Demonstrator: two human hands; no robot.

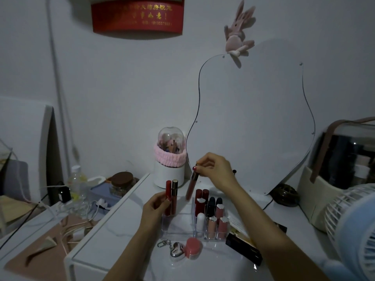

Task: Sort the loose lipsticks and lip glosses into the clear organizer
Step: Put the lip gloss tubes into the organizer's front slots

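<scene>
Right hand (pixel 215 169) pinches a dark red lip gloss tube (pixel 191 186) by its cap, hanging tilted just above the clear organizer (pixel 178 226). Left hand (pixel 155 207) grips two upright glosses (pixel 171 196) standing in the organizer's left compartment; lipsticks (pixel 211 211) fill its right side.

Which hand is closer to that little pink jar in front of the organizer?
The left. The left hand grips two tubes just up-left of the pink jar; the right hand holds a lip gloss higher, farther back.
</scene>
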